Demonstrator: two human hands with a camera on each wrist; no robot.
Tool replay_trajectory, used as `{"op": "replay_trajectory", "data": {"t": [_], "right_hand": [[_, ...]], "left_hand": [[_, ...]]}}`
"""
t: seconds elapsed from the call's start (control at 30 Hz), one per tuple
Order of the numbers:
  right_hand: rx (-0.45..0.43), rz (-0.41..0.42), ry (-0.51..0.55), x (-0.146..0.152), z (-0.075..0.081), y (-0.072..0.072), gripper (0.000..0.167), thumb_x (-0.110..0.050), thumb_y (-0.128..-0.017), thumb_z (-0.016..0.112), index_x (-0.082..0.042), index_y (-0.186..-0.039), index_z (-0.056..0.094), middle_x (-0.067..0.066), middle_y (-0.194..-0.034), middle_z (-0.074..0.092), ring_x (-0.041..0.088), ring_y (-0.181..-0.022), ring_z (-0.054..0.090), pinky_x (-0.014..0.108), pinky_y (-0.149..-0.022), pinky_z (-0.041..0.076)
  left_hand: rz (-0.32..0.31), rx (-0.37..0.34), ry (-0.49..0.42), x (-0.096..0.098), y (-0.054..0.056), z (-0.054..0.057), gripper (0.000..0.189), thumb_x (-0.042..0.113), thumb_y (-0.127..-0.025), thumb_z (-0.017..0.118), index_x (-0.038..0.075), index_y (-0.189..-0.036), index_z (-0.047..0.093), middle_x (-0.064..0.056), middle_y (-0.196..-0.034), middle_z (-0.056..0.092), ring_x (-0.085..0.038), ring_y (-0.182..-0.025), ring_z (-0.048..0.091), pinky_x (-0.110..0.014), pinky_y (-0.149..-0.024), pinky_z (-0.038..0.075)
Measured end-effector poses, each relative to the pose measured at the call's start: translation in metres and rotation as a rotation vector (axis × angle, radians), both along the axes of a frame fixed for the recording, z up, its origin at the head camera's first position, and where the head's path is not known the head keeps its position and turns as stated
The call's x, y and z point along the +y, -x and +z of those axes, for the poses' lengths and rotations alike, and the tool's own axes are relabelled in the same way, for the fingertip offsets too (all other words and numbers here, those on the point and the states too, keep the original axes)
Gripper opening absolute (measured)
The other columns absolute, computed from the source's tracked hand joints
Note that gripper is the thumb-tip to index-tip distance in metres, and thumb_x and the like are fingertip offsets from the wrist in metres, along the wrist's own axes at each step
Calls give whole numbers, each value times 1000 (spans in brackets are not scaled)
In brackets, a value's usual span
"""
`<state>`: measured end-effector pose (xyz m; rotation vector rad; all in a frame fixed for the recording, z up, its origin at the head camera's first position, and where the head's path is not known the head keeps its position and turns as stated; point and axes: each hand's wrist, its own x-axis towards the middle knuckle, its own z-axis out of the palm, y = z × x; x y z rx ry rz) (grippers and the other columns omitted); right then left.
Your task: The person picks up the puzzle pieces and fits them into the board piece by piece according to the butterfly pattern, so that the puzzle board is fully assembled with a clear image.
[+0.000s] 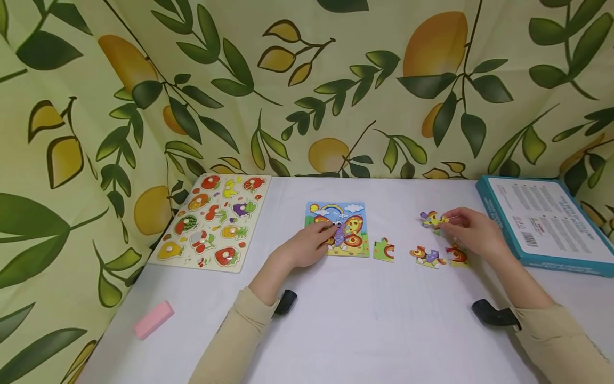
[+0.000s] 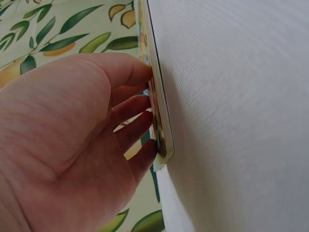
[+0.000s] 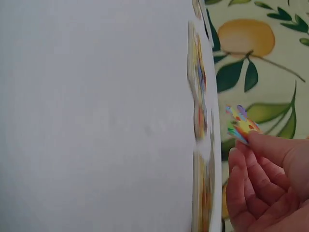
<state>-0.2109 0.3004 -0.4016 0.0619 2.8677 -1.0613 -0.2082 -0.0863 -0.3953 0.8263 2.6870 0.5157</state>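
Head view: we see the right hand (image 1: 472, 230) pinching a raised piece (image 1: 430, 220), left hand (image 1: 309, 245) loosely resting on the board (image 1: 355, 234). Piece-fitting, we judge; next calls for aligning.

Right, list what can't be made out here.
Part of the butterfly puzzle: under the left hand, head view.
Part of held piece: behind the right hand, head view.
Fine print on the box: too small, head view.
Patterns on loose pieces: blurred, nearly edge-on, right wrist view.
Left sleeve: cut by bottom edge, head view.

Tabletop (image 1: 345, 320): bright in head view
My left hand (image 2: 72, 135): dim up close
Puzzle pieces (image 3: 199, 63): blurred from right wrist
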Motion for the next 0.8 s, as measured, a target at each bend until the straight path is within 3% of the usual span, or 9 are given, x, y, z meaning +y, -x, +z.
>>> {"op": "replay_trajectory", "data": {"t": [0.2, 0.37, 0.57, 0.8], "right_hand": [[-89, 38, 253, -41, 2, 10, 54, -43, -97, 58, -1, -131, 54, 19, -118, 62, 18, -92, 61, 16, -73, 52], [-164, 74, 393, -86, 3, 20, 49, -37, -95, 63, -2, -129, 56, 10, -111, 68, 11, -88, 64, 17, -77, 52], [-181, 116, 435, -129, 0, 31, 38, -26, -95, 66, 0, -122, 60, 11, -102, 68, 16, -82, 62, 20, -74, 53], [-170, 120, 397, -146, -3, 40, 32, -19, -94, 67, 0, -119, 62, 12, -100, 67, 15, -77, 64, 21, -69, 54]], "left_hand": [[1, -1, 2, 1, 1, 1, 52, 18, -102, 46, 11, -152, 34, -8, -155, 31, -24, -141, 31, -38, -114, 29], [2, 6, -3, 2, 0, 2, 52, 17, -102, 47, 11, -152, 36, -8, -154, 33, -25, -140, 32, -40, -113, 29], [-6, 17, 4, 2, 1, 1, 52, 17, -101, 47, 12, -151, 36, -9, -153, 35, -25, -140, 33, -39, -113, 29], [-13, 17, -4, 2, 2, 1, 52, 16, -101, 47, 10, -151, 36, -10, -153, 35, -25, -140, 33, -38, -113, 30]]}}
